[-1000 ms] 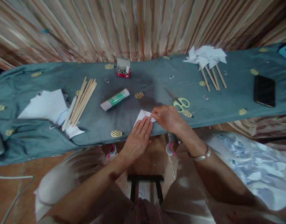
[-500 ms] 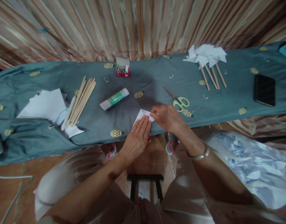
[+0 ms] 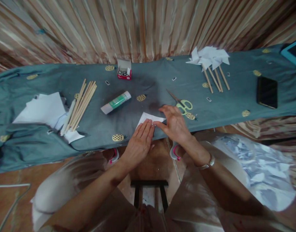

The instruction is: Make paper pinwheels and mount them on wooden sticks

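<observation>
A small piece of white paper (image 3: 148, 116), apparently folded, lies near the table's front edge. My left hand (image 3: 140, 137) rests flat on its lower part with fingers stretched out. My right hand (image 3: 175, 124) is at the paper's right corner, its thumb touching the paper beside my left fingertips. Thumb and index finger stand apart, with nothing visibly gripped between them. Just beyond my right hand are scissors with pale green handles (image 3: 184, 106). A white glue stick with a green label (image 3: 116, 102) lies to the left of the paper.
Wooden sticks (image 3: 82, 104) and a stack of white paper (image 3: 43, 109) lie at left. A red box of small metal pieces (image 3: 124, 72) is at the back. Paper pinwheels on sticks (image 3: 209, 59) and a black phone (image 3: 267, 92) are at right.
My right hand has opened from a closed grip at the paper's right edge, the index finger now lifted away from the thumb. My left hand still presses on the paper.
</observation>
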The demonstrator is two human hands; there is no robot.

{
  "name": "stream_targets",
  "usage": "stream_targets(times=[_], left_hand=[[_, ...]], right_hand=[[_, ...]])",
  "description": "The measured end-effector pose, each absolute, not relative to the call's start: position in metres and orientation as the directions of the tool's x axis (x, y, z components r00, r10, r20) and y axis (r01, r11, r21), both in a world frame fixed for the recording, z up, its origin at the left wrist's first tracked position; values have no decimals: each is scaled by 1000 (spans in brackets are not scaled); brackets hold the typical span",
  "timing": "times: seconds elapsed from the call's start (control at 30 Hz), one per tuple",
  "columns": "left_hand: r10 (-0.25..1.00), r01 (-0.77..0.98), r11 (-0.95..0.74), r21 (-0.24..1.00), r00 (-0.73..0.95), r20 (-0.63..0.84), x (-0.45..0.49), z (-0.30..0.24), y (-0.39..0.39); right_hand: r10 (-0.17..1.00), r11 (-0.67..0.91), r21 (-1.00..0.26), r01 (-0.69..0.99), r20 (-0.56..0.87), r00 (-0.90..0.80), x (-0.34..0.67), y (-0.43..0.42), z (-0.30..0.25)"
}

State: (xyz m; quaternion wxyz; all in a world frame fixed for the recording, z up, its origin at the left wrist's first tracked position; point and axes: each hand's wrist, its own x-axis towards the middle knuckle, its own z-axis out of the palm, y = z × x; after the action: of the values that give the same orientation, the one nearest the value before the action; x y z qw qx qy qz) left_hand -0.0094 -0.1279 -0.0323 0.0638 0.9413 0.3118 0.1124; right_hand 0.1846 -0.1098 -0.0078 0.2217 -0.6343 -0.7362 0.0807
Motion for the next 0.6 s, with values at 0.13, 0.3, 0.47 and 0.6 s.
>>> stream_targets(times=[0.13, 0.3, 0.47, 0.6], left_hand=[[590, 562, -807, 184, 784, 194, -15, -32, -128], [612, 584, -791, 184, 768, 192, -35, -27, -133], [606, 595, -795, 118, 769, 203, -56, -24, -138], [607, 598, -794, 110, 765, 218, -70, -24, -140]], right_hand=[[962, 200, -489, 849, 264, -74, 193, -115, -20], [960, 212, -536, 817, 272, -71, 204, -120, -21], [972, 190, -564, 804, 221, -75, 209, -122, -16], [974, 190, -574, 796, 215, -78, 211, -122, -16]])
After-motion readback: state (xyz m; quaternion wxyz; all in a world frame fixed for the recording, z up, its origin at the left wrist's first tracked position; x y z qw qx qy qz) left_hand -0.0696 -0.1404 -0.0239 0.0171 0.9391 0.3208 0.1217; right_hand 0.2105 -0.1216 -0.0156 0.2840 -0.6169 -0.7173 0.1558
